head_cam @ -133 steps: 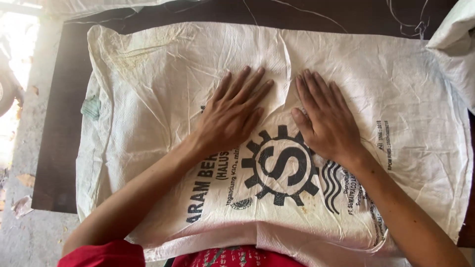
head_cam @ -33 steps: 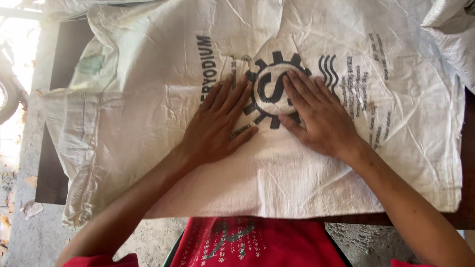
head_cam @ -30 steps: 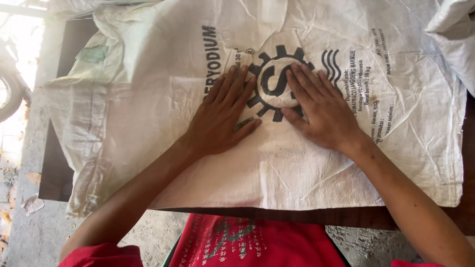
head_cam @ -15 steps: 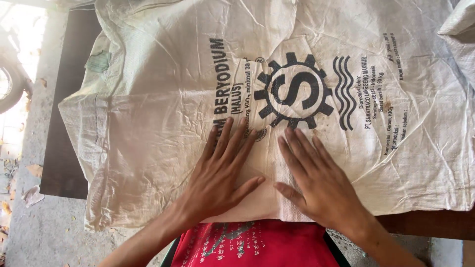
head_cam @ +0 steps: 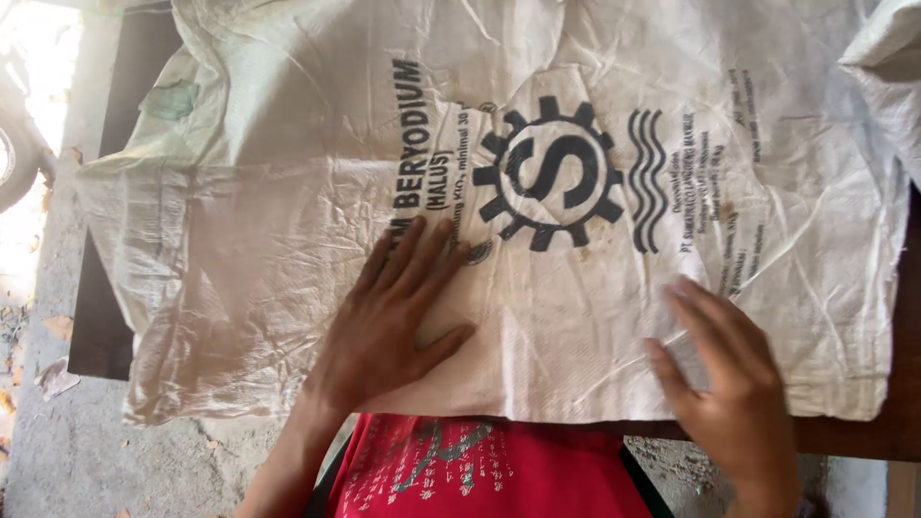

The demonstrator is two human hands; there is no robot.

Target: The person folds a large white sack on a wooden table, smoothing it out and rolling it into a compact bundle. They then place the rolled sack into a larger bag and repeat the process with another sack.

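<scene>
table (head_cam: pixel 892 432): dark, carries the sack | sack (head_cam: pixel 288 240): white woven, spread flat, corner overhanging at 8 o'clock | your left hand (head_cam: pixel 389 331): fingers splayed flat at 6 o'clock, pinning it | your right hand (head_cam: pixel 724 384): fingers extended, pressing creases at 5 o'clock

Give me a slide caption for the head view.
Both hands, left hand and right hand, press flat on a crumpled white woven sack spread over a dark table.

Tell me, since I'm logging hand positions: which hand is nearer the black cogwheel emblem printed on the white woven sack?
Left. The left hand lies flat, fingertips just below-left of the black cogwheel emblem; the right hand rests lower, toward the white woven sack right corner.
</scene>
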